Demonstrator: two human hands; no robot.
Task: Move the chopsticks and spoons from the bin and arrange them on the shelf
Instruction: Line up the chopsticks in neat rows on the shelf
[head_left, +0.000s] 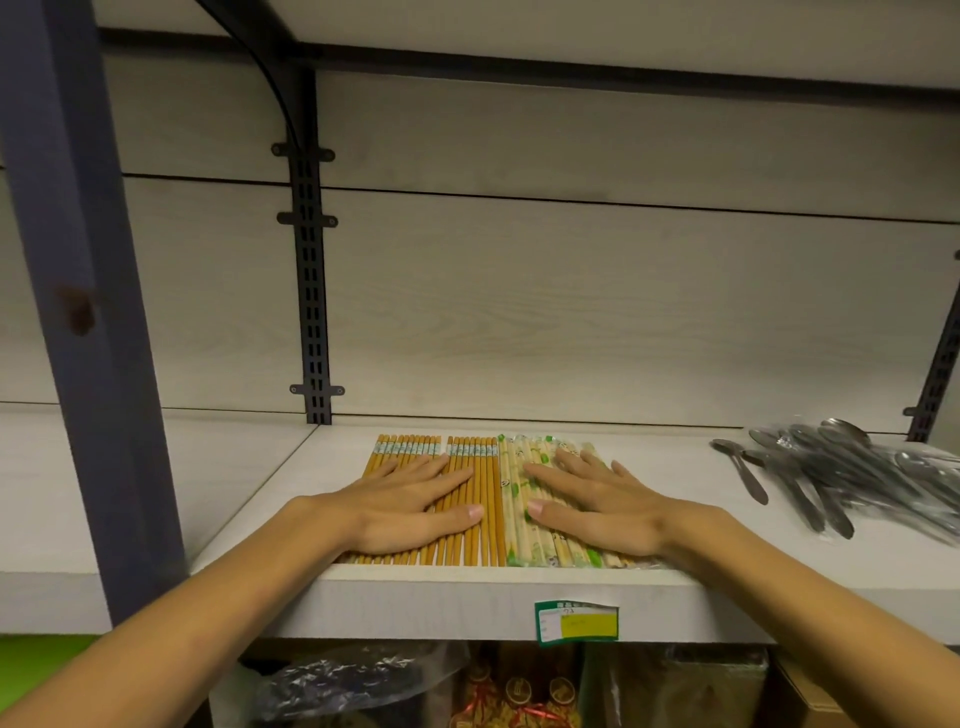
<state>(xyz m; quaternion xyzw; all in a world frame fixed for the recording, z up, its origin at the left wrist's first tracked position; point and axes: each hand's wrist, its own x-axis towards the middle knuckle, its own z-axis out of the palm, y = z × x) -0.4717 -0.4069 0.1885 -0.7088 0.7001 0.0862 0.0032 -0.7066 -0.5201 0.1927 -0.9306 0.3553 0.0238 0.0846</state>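
Brown wooden chopsticks (485, 457) lie side by side in a flat row on the white shelf (447, 587). My left hand (400, 506) rests flat on them, fingers straight. Right of them lies a row of pale chopsticks in clear wrappers with green print (511, 493). My right hand (597, 506) presses flat on those, fingers spread. A heap of metal spoons in clear wrap (841, 473) sits on the same shelf at the far right, apart from both hands. The bin is out of view.
A blue upright post (83, 312) stands at the left. A black slotted bracket (310, 291) runs up the back wall. A green and yellow price label (576, 622) is stuck on the shelf's front edge. Bagged goods (363, 680) fill the shelf below.
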